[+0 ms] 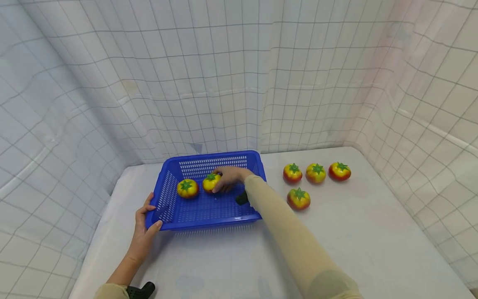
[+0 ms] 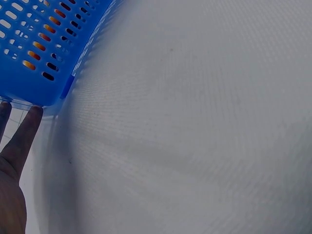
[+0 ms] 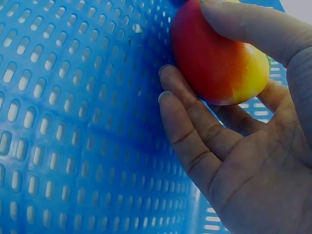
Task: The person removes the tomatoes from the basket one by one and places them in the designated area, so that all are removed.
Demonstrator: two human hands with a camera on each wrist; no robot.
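A blue plastic basket point(image 1: 209, 226) with slotted walls stands on the white table. My left hand point(image 1: 142, 234) holds its front left corner, thumb on the front rim and fingers at the left side. Inside the basket, my right hand point(image 1: 229, 176) grips a red-and-yellow tomato point(image 1: 210, 183) with a green star-shaped top. In the right wrist view, thumb and fingers curl round this tomato point(image 3: 219, 63), close over the basket floor point(image 3: 73, 126). Another tomato point(image 1: 188, 189) sits just left of it in the basket. The left wrist view shows fingertips at the basket's point(image 2: 29, 80) edge.
To the right of the basket, several similar tomatoes lie on the table point(image 1: 358, 232): three in a back row, including one at the far right point(image 1: 339, 171), and one nearer point(image 1: 298, 199). White grid-patterned curtains point(image 1: 224, 83) enclose the table at the back and sides.
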